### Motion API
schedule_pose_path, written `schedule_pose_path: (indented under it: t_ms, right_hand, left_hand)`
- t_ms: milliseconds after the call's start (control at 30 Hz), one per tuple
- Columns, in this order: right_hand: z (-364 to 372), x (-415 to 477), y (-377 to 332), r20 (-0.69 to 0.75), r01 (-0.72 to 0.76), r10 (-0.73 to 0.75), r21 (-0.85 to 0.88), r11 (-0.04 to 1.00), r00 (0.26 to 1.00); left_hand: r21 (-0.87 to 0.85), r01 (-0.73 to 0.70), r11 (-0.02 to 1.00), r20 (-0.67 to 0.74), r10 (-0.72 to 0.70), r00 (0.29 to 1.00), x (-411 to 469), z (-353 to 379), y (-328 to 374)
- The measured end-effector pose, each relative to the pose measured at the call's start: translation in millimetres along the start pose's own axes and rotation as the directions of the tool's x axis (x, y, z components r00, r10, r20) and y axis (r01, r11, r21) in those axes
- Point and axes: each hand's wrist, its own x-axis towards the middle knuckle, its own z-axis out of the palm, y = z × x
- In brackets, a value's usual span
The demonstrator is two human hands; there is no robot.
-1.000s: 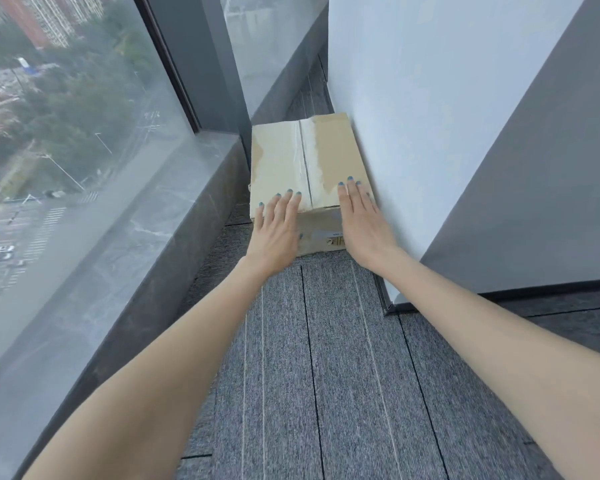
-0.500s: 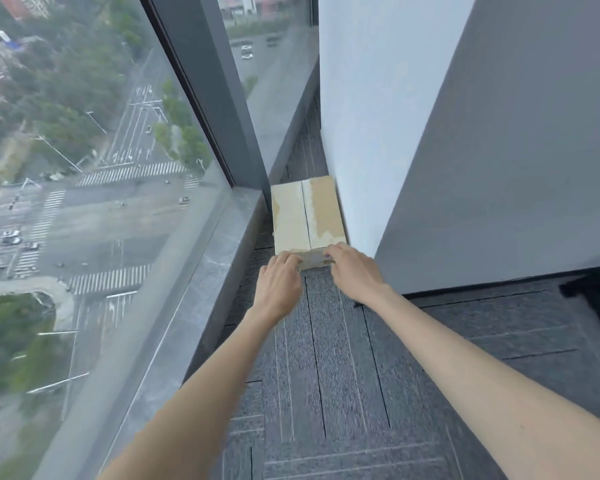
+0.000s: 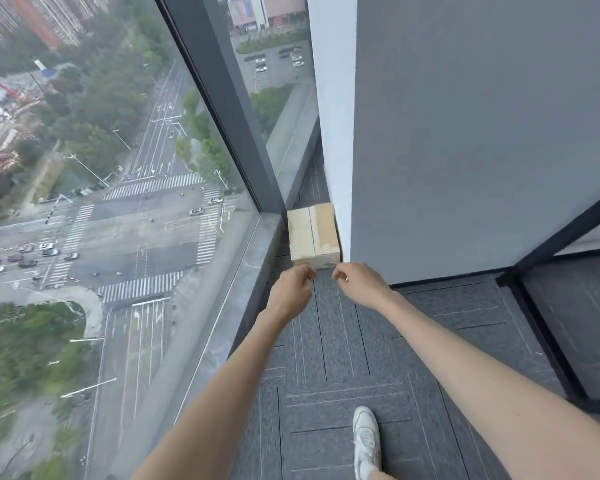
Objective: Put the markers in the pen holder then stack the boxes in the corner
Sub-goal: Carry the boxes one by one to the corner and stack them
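A taped brown cardboard box (image 3: 312,233) lies on the carpet in the corner, wedged between the window sill and the white wall. My left hand (image 3: 291,291) hovers just in front of the box's near edge, fingers curled and empty. My right hand (image 3: 359,284) hangs beside it, also curled and holding nothing. Neither hand touches the box. No markers or pen holder are in view.
A floor-to-ceiling window with a dark frame (image 3: 222,109) and a grey stone sill (image 3: 253,258) runs along the left. A white and grey wall (image 3: 447,150) stands to the right. My white shoe (image 3: 366,441) rests on the grey carpet (image 3: 326,341). A black-framed glass partition (image 3: 551,323) is at right.
Both hands have come off the box and pulled back, fingers curling in. The view has risen and backed away, so the box looks smaller and stays in the corner.
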Motion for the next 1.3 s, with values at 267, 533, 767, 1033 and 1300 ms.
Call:
schedule_pose_path:
  t_ms: [267,533,767,1033,1300]
  right_hand:
    - [16.6,-159.1,13.3,-0.050,-0.087,0.095,0.132,0.987,0.994]
    - [59.9,-337.8,53.8,-0.021,-0.227,0.237,0.210,0.951,0.971]
    - [71.8,-461.5,112.2,-0.018,-0.310,0.327,0.273,0.911,0.945]
    - [86.7,-605.4,196.9,0.024,-0.355,0.370,0.343,0.870,0.929]
    - [127.2,-752.0,255.5,0.053,-0.403,0.419,0.406,0.820,0.906]
  left_hand:
    - [-0.004,-0.121,0.993,0.071,0.121,0.990,-143.1,27.5,30.2]
    - [-0.113,-0.117,0.987,0.197,0.138,0.971,-286.2,88.0,59.6]
    - [-0.123,-0.160,0.979,0.274,0.189,0.943,-385.2,147.8,114.4]
    - [-0.140,-0.119,0.983,0.286,0.156,0.946,-506.0,241.5,179.7]
    - [-0.167,-0.076,0.983,0.359,0.132,0.924,-646.3,329.9,225.7]
